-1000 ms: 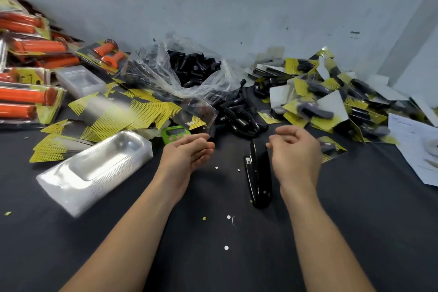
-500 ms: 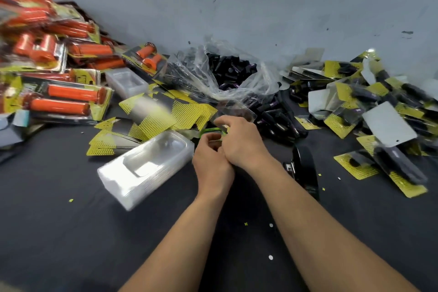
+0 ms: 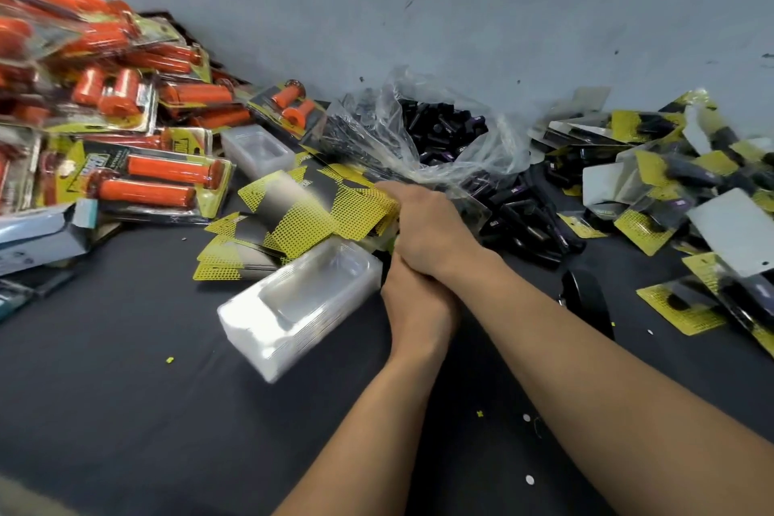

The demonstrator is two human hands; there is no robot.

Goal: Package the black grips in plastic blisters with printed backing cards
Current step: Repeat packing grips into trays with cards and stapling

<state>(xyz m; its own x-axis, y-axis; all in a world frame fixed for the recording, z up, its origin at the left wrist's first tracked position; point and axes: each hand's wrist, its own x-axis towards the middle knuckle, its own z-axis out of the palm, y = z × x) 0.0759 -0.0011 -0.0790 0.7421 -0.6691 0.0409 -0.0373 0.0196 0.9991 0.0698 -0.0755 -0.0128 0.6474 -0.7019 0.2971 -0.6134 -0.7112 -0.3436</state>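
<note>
Both hands have come together since a second ago. I see the right hand crossed over the left hand, its fingers curled at the edge of the cards; I cannot tell if it pinches one. Left fingers are hidden beneath it, so their state is unclear. Black grips fill the open bag by the wall. Blisters sit stacked just left of the hands, cavity up. Packs at right hold grips.
</note>
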